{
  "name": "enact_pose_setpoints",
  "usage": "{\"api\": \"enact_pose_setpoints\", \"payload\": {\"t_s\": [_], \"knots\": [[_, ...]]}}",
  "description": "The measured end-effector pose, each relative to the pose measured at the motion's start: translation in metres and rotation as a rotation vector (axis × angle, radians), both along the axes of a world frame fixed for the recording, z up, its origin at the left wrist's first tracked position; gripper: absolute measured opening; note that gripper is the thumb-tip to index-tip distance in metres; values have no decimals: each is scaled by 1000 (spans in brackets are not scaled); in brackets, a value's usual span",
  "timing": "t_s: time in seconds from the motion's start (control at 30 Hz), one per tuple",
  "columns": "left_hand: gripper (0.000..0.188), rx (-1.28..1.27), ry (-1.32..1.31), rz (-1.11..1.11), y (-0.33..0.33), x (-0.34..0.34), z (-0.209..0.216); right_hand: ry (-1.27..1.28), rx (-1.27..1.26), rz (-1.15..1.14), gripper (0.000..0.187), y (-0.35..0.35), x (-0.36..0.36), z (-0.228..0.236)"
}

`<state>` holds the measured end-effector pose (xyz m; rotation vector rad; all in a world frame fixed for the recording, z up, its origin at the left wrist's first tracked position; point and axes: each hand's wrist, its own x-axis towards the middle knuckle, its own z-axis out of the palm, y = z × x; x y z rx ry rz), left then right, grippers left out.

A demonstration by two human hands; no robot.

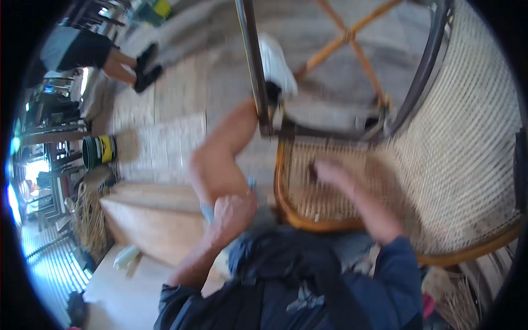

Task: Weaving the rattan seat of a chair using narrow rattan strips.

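A cane chair lies tipped in front of me at the right, its woven seat [324, 206] edged with an orange-brown rattan rim. My right hand [331, 171] is over that seat, near its far edge. Motion smears the fingers, and a small dark patch beside them is too blurred to name. To the left, my left hand [234, 214] rests on my bent leg with its fingers curled in; whatever is inside them, if anything, is hidden. Beyond the seat stretch the chair's dark legs [254, 66] and crossed rattan braces [346, 36]. Its large woven back [467, 137] spreads out on the right.
A wooden box or bench [154, 220] sits beside my left arm. Bundled cane strands [91, 217] and a dark bucket with a yellow label [99, 152] are farther left. Another person's legs [118, 66] show at the upper left. More loose strands [451, 297] lie at the lower right.
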<state>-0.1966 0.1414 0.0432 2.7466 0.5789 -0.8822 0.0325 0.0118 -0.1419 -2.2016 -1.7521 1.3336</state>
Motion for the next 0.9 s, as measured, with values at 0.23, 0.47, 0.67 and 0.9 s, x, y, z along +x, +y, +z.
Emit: {"api": "enact_pose_setpoints", "payload": {"t_s": [0.23,0.47,0.67,0.9], "knots": [[18,-100,-217,339,-16,-4,-7,459,145,-737,20,-12,28,15],[18,-176,-287,297,-10,-2,0,781,443,-272,16,-2,-51,57],[19,-165,-223,275,-9,35,-13,522,590,-286,13,-16,-31,74],[20,-244,-99,142,-16,78,-90,331,217,-315,13,-30,-8,51]]}}
